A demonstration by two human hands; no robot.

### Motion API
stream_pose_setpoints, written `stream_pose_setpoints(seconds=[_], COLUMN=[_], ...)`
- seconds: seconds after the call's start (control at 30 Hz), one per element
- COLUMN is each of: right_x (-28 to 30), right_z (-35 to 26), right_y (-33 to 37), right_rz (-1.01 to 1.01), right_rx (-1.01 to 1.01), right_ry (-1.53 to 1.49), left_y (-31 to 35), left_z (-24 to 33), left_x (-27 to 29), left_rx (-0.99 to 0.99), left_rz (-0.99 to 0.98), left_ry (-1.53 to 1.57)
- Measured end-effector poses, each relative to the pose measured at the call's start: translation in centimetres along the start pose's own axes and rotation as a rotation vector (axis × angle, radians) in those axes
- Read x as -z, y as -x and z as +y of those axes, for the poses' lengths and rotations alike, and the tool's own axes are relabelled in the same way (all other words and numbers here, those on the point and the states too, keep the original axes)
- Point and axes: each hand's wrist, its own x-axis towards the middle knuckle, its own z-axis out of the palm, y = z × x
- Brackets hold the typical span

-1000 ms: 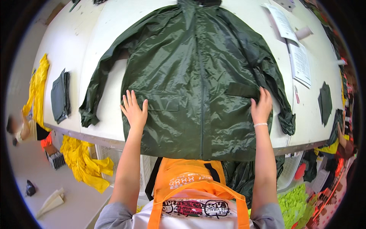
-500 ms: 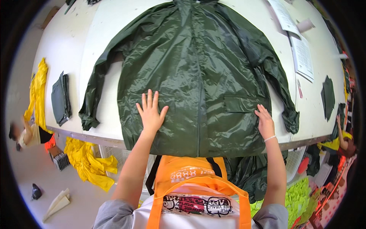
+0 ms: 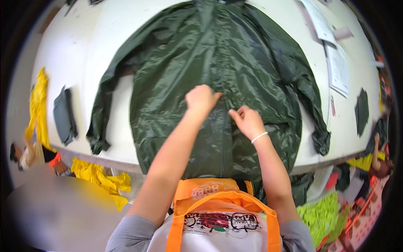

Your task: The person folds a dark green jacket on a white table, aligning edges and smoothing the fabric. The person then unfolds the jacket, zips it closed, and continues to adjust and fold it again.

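Observation:
A shiny dark green raincoat [image 3: 184,138] lies front up on the white table, its sleeves spread to both sides and its hem at the near edge. Above its middle, just left of the front placket [image 3: 223,138], my left hand [image 3: 201,100] is closed, thumb pointing right. To the right of the placket is my right hand [image 3: 248,121], fingers curled and thumb stretched toward the left. The palm sides of both hands are hidden, so anything in them cannot be made out. A white bead bracelet [image 3: 259,137] circles my right wrist.
Folded dark green pieces [image 3: 64,115] lie left on the table, and another dark green piece [image 3: 362,111] lies right. Printed sheets [image 3: 337,69] rest at the right. Yellow garments [image 3: 98,178] hang low on the left. Lime green fabric [image 3: 319,216] is below right. Other people work at both sides.
Both hands have left the raincoat's pocket areas and come together toward the middle placket. My left hand has gone from spread flat to closed; my right hand's fingers have curled.

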Motion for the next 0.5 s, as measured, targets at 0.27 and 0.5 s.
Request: stream_pose_setpoints(seconds=[0.27, 0.5], right_x=[7.3, 9.2], right_z=[11.6, 18.3], right_y=[6.2, 5.8], right_rz=[0.657, 0.442], right_rx=[-0.049, 0.386], right_ry=[0.033, 0.375], left_y=[0.0, 0.0], left_z=[-1.4, -1.4], left_x=[0.2, 0.1], left_rx=[0.022, 0.021], left_rz=[-0.017, -0.010], left_ry=[0.100, 0.136])
